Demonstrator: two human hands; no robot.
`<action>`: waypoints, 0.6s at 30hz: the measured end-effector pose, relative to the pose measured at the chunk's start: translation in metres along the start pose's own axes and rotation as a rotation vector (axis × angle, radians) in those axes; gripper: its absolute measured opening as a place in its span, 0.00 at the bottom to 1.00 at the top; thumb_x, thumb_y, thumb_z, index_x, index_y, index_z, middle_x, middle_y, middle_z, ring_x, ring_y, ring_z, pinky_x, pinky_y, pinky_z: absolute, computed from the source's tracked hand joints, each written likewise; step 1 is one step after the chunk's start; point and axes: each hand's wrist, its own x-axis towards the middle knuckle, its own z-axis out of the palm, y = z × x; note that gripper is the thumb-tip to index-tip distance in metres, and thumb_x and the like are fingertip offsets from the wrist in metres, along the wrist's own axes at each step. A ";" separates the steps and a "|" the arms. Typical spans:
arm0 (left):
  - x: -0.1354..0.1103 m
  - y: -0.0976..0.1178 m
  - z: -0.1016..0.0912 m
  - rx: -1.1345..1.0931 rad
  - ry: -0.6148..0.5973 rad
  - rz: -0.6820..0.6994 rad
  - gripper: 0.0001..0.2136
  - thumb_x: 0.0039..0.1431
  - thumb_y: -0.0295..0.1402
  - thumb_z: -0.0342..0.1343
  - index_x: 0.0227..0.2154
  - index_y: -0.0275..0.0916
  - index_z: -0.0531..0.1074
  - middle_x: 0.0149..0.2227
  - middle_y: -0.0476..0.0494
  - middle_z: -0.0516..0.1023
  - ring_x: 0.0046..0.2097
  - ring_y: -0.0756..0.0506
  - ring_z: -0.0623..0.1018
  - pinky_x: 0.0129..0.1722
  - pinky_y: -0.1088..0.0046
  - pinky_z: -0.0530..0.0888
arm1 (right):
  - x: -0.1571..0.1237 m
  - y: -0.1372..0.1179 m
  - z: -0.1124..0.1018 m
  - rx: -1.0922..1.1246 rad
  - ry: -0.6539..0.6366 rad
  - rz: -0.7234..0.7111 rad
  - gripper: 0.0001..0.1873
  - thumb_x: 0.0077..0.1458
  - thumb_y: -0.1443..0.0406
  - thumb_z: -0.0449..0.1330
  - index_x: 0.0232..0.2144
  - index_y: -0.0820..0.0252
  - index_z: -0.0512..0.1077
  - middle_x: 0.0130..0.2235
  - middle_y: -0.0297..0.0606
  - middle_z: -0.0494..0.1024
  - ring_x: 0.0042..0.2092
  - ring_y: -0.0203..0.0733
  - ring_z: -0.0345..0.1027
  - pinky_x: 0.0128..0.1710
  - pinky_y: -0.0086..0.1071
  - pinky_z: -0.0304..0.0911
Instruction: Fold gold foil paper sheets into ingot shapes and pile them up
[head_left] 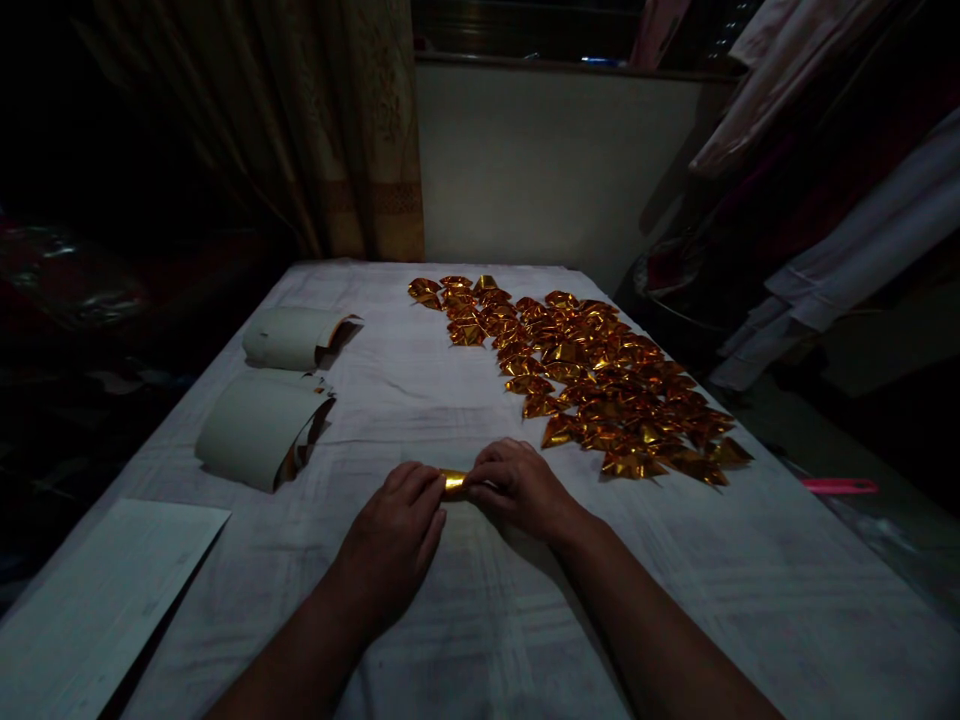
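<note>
Between my two hands is a small rolled piece of gold foil paper (453, 482), just above or on the table's pale plaid cloth. The fingers of my left hand (405, 520) are closed on its left end. My right hand (517, 485) pinches the right end, thumb and forefinger together. Only the shiny middle of the roll shows; my fingers cover both ends. Beyond my right hand lies a wide heap of folded gold foil pieces (592, 380), shaped with pointed ends.
Two curled stacks of paper with pale backs, a far one (289, 338) and a nearer one (255, 425), lie at the left. A flat white sheet (112, 600) is at the near left. Hanging clothes (862, 230) and a pink object (838, 486) are at the right.
</note>
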 end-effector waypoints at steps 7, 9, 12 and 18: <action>-0.003 0.000 0.001 -0.003 0.024 0.017 0.16 0.67 0.28 0.49 0.56 0.39 0.69 0.52 0.39 0.75 0.55 0.40 0.74 0.56 0.55 0.76 | 0.003 -0.002 0.005 0.031 0.042 0.098 0.01 0.58 0.64 0.67 0.34 0.55 0.79 0.36 0.35 0.78 0.40 0.41 0.69 0.40 0.35 0.55; -0.003 0.000 0.002 0.018 0.029 0.030 0.16 0.67 0.28 0.49 0.56 0.40 0.69 0.52 0.39 0.75 0.54 0.40 0.75 0.55 0.55 0.76 | 0.003 -0.003 0.006 0.034 0.050 0.133 0.02 0.58 0.64 0.67 0.33 0.56 0.78 0.36 0.35 0.78 0.40 0.41 0.69 0.41 0.35 0.54; -0.007 0.000 0.003 0.071 0.033 0.050 0.18 0.67 0.29 0.49 0.58 0.38 0.68 0.54 0.38 0.75 0.55 0.40 0.75 0.56 0.55 0.76 | 0.003 -0.006 0.006 0.025 0.061 0.167 0.03 0.58 0.64 0.66 0.32 0.56 0.77 0.36 0.34 0.78 0.41 0.42 0.68 0.42 0.36 0.54; -0.016 -0.001 0.004 0.143 0.050 0.109 0.20 0.69 0.30 0.48 0.62 0.37 0.64 0.57 0.37 0.75 0.58 0.40 0.75 0.58 0.55 0.75 | 0.005 -0.009 0.009 0.026 0.076 0.201 0.04 0.59 0.64 0.66 0.31 0.57 0.76 0.36 0.34 0.76 0.41 0.42 0.66 0.42 0.35 0.53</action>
